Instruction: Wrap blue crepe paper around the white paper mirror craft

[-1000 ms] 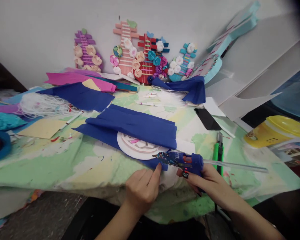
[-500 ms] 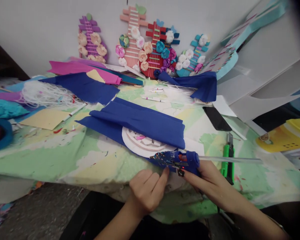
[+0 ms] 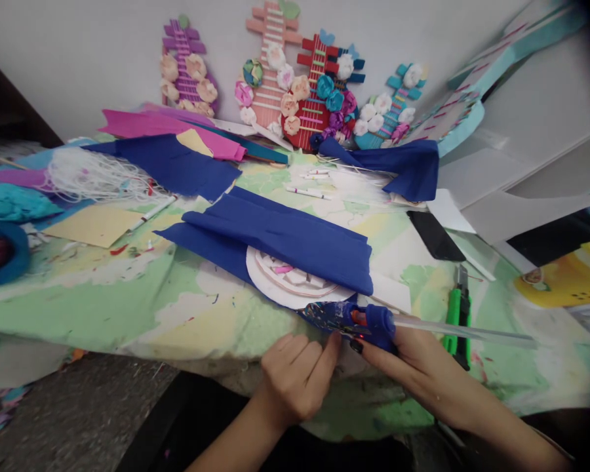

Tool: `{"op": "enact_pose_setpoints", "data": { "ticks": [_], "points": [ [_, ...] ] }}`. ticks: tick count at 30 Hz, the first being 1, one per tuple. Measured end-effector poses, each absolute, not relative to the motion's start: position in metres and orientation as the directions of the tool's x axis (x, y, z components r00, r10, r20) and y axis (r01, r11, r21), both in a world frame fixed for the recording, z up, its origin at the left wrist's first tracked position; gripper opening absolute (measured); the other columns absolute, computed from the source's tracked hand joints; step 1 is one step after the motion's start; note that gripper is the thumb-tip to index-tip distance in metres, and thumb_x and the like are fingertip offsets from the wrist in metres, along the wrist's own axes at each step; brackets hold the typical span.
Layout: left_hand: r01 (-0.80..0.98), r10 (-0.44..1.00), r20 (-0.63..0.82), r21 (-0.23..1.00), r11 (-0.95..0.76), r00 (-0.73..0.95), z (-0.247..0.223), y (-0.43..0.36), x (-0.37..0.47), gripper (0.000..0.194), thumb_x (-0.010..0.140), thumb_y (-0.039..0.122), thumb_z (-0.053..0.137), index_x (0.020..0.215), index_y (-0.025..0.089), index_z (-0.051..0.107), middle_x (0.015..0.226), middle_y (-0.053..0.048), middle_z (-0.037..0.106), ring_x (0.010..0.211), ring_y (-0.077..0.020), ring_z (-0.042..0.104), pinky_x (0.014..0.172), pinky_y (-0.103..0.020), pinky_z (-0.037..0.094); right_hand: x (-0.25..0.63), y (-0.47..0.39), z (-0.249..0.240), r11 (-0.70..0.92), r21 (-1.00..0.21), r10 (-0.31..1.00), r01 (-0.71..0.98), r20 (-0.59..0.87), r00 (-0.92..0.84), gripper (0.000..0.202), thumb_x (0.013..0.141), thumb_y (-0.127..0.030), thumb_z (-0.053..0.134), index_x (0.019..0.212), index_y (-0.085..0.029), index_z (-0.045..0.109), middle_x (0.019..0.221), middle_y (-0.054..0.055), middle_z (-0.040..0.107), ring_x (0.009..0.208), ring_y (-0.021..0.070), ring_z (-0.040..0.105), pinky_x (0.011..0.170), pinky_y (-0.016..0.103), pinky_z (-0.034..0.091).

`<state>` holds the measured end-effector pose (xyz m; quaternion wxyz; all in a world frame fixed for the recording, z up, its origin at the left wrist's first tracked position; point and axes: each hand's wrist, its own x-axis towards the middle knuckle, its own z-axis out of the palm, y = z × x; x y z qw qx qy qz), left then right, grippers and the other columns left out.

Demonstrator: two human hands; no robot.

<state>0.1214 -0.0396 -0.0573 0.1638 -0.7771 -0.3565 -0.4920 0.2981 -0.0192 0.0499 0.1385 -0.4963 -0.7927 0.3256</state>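
Note:
My right hand [image 3: 417, 357] is wrapped round a blue hot glue gun [image 3: 373, 324], its small red light lit. A long clear glue stick [image 3: 462, 329] juts from the gun's back end, and its nozzle points left. My left hand [image 3: 297, 373] is curled closed just below the gun at the table's front edge; its fingertips are hidden, so I cannot make out what they pinch. Beyond the gun lies a white round piece [image 3: 263, 278] with a raised ring and a pink bit, partly covered by folded blue crepe paper [image 3: 295, 236]. More blue paper shows beneath it.
A green box cutter [image 3: 457, 321] and black phone [image 3: 435, 235] lie to the right, near a yellow container [image 3: 565, 278]. White string [image 3: 93, 174], tan paper [image 3: 96, 223] and markers [image 3: 307, 193] lie around. Flower-decorated guitar shapes [image 3: 314, 85] lean on the wall.
The view has shifted slightly, so the table items appear a little to the right. The gun tip sits slightly lower against the white round piece. Both hands keep nearly the same pose.

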Motion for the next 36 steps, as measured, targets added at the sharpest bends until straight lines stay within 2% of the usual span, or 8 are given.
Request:
{"op": "enact_pose_setpoints", "data": {
  "ticks": [10,15,20,26,29,31,34,36],
  "points": [
    [0.743,0.402,0.877,0.082,-0.664,0.262,-0.056,-0.040,0.122,0.029,0.080,0.008,0.056,0.108,0.005,0.060,0.049,0.002,0.047,0.048,-0.0119,0.042,0.049,-0.029,0.026,0.307,-0.024,0.052,0.311,-0.672,0.882,0.672,-0.059,-0.467,0.017,0.090,-0.032,0.048,0.083,-0.021,0.059,0.078,0.004,0.064,0.077,0.0191,0.058,0.068,0.028,0.047],
    [0.755,0.407,0.872,0.069,-0.652,0.271,-0.054,-0.041,0.121,0.031,0.079,0.008,0.057,0.109,0.006,0.061,0.052,0.002,0.049,0.050,-0.0117,0.043,0.051,-0.029,0.029,0.315,-0.027,0.053,0.286,-0.660,0.910,0.694,-0.041,-0.413,0.019,0.089,-0.034,0.049,0.081,-0.022,0.061,0.082,0.004,0.066,0.075,0.0197,0.059,0.069,0.029,0.049],
    [0.757,0.417,0.865,0.071,-0.650,0.278,-0.055,-0.042,0.122,0.031,0.078,0.008,0.059,0.108,0.006,0.062,0.050,0.003,0.047,0.049,-0.0119,0.042,0.050,-0.030,0.028,0.326,-0.029,0.051,0.239,-0.658,0.930,0.714,-0.057,-0.364,0.024,0.089,-0.040,0.049,0.090,-0.021,0.063,0.090,0.005,0.068,0.084,0.0219,0.061,0.076,0.030,0.049],
    [0.768,0.403,0.876,0.063,-0.638,0.263,-0.056,-0.041,0.122,0.029,0.079,0.009,0.059,0.107,0.008,0.063,0.050,0.003,0.045,0.048,-0.0107,0.043,0.052,-0.028,0.030,0.337,-0.031,0.048,0.188,-0.626,0.951,0.757,-0.077,-0.300,0.032,0.088,-0.045,0.048,0.098,-0.019,0.064,0.082,0.005,0.067,0.080,0.0225,0.060,0.073,0.031,0.049],
    [0.766,0.398,0.878,0.060,-0.640,0.265,-0.056,-0.041,0.122,0.029,0.078,0.009,0.060,0.106,0.007,0.064,0.051,0.003,0.045,0.049,-0.0113,0.043,0.052,-0.029,0.030,0.340,-0.031,0.045,0.174,-0.607,0.963,0.775,-0.058,-0.262,0.033,0.088,-0.046,0.047,0.092,-0.019,0.064,0.077,0.005,0.065,0.070,0.0198,0.058,0.060,0.028,0.047],
    [0.758,0.390,0.880,0.056,-0.649,0.269,-0.055,-0.040,0.122,0.029,0.076,0.008,0.061,0.105,0.006,0.064,0.052,0.002,0.046,0.050,-0.0119,0.043,0.052,-0.029,0.030,0.343,-0.031,0.043,0.151,-0.586,0.974,0.796,-0.048,-0.220,0.033,0.086,-0.047,0.048,0.079,-0.019,0.062,0.067,0.004,0.061,0.059,0.0168,0.053,0.050,0.026,0.042],
    [0.749,0.386,0.882,0.060,-0.660,0.269,-0.055,-0.041,0.122,0.031,0.074,0.006,0.063,0.105,0.005,0.065,0.052,0.002,0.046,0.051,-0.0124,0.041,0.051,-0.030,0.028,0.348,-0.032,0.041,0.117,-0.567,0.982,0.816,-0.059,-0.182,0.038,0.084,-0.049,0.046,0.061,-0.019,0.052,0.054,0.001,0.051,0.048,0.0133,0.043,0.042,0.024,0.033],
    [0.749,0.389,0.883,0.066,-0.659,0.264,-0.055,-0.041,0.121,0.032,0.073,0.005,0.064,0.105,0.005,0.065,0.051,0.002,0.045,0.051,-0.0124,0.040,0.052,-0.030,0.028,0.350,-0.031,0.040,0.093,-0.564,0.984,0.821,-0.075,-0.163,0.041,0.084,-0.051,0.045,0.057,-0.020,0.047,0.051,0.001,0.046,0.045,0.0127,0.041,0.040,0.024,0.031]
  ]
}}
